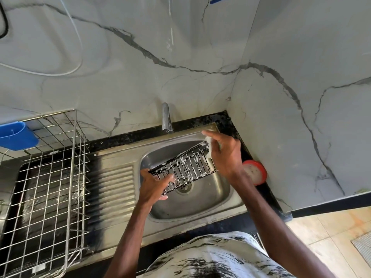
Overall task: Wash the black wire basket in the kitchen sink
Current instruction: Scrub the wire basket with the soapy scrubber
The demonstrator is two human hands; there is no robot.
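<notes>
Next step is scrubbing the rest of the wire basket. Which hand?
Right. The right hand holds a foamy scrubber at the far end of the black wire basket; the left hand grips its near end, steadying it over the sink.

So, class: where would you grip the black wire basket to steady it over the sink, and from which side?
Grip the basket at its low left end, from the left, hooking through its wires, as the left hand does; the right hand works a sponge at the raised end.
</notes>
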